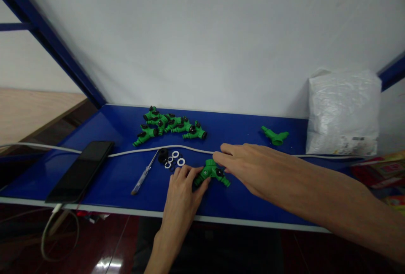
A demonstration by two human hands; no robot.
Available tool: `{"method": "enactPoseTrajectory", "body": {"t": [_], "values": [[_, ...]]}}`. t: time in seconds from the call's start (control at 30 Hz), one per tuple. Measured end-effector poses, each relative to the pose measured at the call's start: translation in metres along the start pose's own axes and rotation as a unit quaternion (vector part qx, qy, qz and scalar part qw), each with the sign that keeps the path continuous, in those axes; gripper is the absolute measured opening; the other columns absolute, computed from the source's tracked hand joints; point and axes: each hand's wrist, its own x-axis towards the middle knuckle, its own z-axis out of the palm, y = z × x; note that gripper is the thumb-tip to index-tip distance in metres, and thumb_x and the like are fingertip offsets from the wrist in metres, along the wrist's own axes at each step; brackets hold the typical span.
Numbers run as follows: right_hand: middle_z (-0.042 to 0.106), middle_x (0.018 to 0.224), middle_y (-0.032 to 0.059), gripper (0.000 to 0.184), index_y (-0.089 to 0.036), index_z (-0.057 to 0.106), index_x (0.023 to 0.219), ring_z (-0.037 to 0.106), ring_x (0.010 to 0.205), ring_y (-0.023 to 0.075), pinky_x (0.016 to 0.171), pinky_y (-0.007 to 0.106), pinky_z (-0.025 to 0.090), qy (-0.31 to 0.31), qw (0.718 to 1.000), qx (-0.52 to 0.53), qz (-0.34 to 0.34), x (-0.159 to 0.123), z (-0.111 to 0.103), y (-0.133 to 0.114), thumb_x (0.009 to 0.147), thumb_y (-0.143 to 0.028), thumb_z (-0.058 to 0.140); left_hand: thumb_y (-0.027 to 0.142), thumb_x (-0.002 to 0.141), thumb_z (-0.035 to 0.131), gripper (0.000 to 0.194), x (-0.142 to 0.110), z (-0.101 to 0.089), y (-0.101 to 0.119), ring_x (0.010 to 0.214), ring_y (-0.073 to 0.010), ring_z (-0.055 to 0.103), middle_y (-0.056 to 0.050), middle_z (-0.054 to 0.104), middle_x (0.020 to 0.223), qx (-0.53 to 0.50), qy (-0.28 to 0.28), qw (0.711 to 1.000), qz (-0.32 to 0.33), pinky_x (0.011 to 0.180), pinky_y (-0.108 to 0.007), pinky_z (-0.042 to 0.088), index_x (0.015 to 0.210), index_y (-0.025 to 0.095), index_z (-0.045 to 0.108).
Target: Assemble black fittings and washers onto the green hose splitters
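Note:
A green Y-shaped hose splitter point(207, 170) with a small black valve lever on its right branch rests on the blue table in front of me. My left hand point(183, 187) grips its left branch between thumb and fingers. Just behind its right branch, my right hand point(242, 162) hovers or rests with bent fingers pointing left, the fingertips close to the splitter. Whether those fingers hold or touch anything is hidden. Beyond my left hand lie several white washers point(181, 162) and black rings point(163, 155), with a clear-handled screwdriver point(141, 181) to their left.
Several green splitters with black levers point(171, 124) are grouped at the back. A bare green splitter body point(276, 136) lies back right, near a white plastic-wrapped package point(343, 113). A white cable point(126, 152) crosses the table behind my hands. A black phone point(80, 172) lies left.

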Motion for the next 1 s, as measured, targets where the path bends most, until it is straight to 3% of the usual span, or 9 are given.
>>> {"method": "enactPoseTrajectory", "body": {"t": [0.2, 0.5, 0.6, 0.7, 0.8, 0.87, 0.9, 1.0], "values": [[0.063, 0.138, 0.0147, 0.05, -0.012, 0.044, 0.147, 0.062, 0.119, 0.0276, 0.098, 0.041, 0.049, -0.016, 1.0, -0.021, -0.001, -0.005, 0.01, 0.007, 0.097, -0.009, 0.049, 0.028, 0.089, 0.074, 0.021, 0.0, 0.001, 0.0, 0.095, -0.0256, 0.063, -0.002, 0.068, 0.098, -0.008, -0.003, 1.0, -0.006, 0.087, -0.043, 0.048, 0.11, 0.026, 0.068], [0.069, 0.114, 0.0138, 0.04, -0.009, 0.047, 0.141, 0.062, 0.089, 0.0268, 0.074, 0.038, 0.042, -0.034, 0.997, -0.075, 0.002, 0.0, 0.0, 0.001, 0.102, -0.017, 0.047, 0.028, 0.089, 0.073, 0.021, 0.002, -0.003, 0.002, 0.094, -0.0252, 0.063, -0.002, 0.068, 0.099, -0.008, -0.011, 1.0, -0.011, 0.086, -0.042, 0.048, 0.11, 0.027, 0.069], [0.068, 0.106, 0.0114, 0.028, -0.012, 0.055, 0.127, 0.06, 0.083, 0.0251, 0.069, 0.036, 0.037, -0.034, 0.996, -0.082, 0.011, 0.006, -0.005, -0.003, 0.101, -0.016, 0.048, 0.027, 0.09, 0.073, 0.022, 0.002, -0.003, 0.003, 0.094, -0.0247, 0.063, -0.002, 0.069, 0.099, -0.005, -0.011, 1.0, -0.011, 0.086, -0.041, 0.048, 0.111, 0.028, 0.069], [0.065, 0.085, 0.0054, 0.01, -0.017, 0.061, 0.101, 0.056, 0.07, 0.0216, 0.061, 0.033, 0.03, -0.035, 0.994, -0.099, 0.038, 0.014, -0.004, -0.004, 0.1, -0.017, 0.05, 0.027, 0.089, 0.073, 0.021, 0.002, -0.002, 0.003, 0.094, -0.0244, 0.063, -0.002, 0.069, 0.099, -0.002, -0.003, 1.0, -0.009, 0.086, -0.041, 0.048, 0.11, 0.028, 0.069], [0.06, 0.071, 0.0023, 0.015, -0.019, 0.059, 0.087, 0.055, 0.061, 0.0199, 0.055, 0.033, 0.025, -0.028, 0.989, -0.127, 0.066, 0.021, 0.001, -0.004, 0.1, -0.018, 0.052, 0.027, 0.089, 0.073, 0.02, 0.001, -0.002, 0.003, 0.094, -0.0249, 0.064, -0.002, 0.069, 0.098, -0.001, 0.0, 1.0, -0.008, 0.085, -0.042, 0.049, 0.108, 0.027, 0.069], [0.064, 0.073, 0.0021, 0.007, -0.019, 0.061, 0.097, 0.058, 0.06, 0.0198, 0.054, 0.032, 0.027, -0.025, 0.989, -0.122, 0.082, 0.022, 0.002, -0.003, 0.099, -0.02, 0.055, 0.027, 0.089, 0.073, 0.019, 0.001, -0.002, 0.002, 0.094, -0.0248, 0.064, -0.002, 0.069, 0.098, 0.0, 0.0, 1.0, -0.007, 0.084, -0.041, 0.049, 0.108, 0.027, 0.069], [0.068, 0.079, 0.0031, 0.011, -0.018, 0.062, 0.107, 0.061, 0.062, 0.0201, 0.055, 0.031, 0.03, -0.029, 0.989, -0.114, 0.088, 0.022, 0.001, -0.002, 0.097, -0.021, 0.057, 0.027, 0.089, 0.073, 0.019, 0.0, -0.001, 0.002, 0.095, -0.0247, 0.064, -0.002, 0.069, 0.099, 0.0, 0.0, 1.0, -0.007, 0.084, -0.041, 0.049, 0.108, 0.027, 0.069], [0.073, 0.111, 0.0106, 0.045, -0.017, 0.05, 0.137, 0.071, 0.084, 0.0233, 0.065, 0.031, 0.044, -0.042, 0.995, -0.071, 0.064, 0.016, 0.0, 0.002, 0.093, -0.015, 0.06, 0.028, 0.089, 0.073, 0.019, 0.0, 0.0, 0.0, 0.095, -0.0249, 0.064, -0.003, 0.069, 0.099, 0.001, -0.003, 1.0, -0.006, 0.084, -0.041, 0.049, 0.108, 0.027, 0.069]]}}
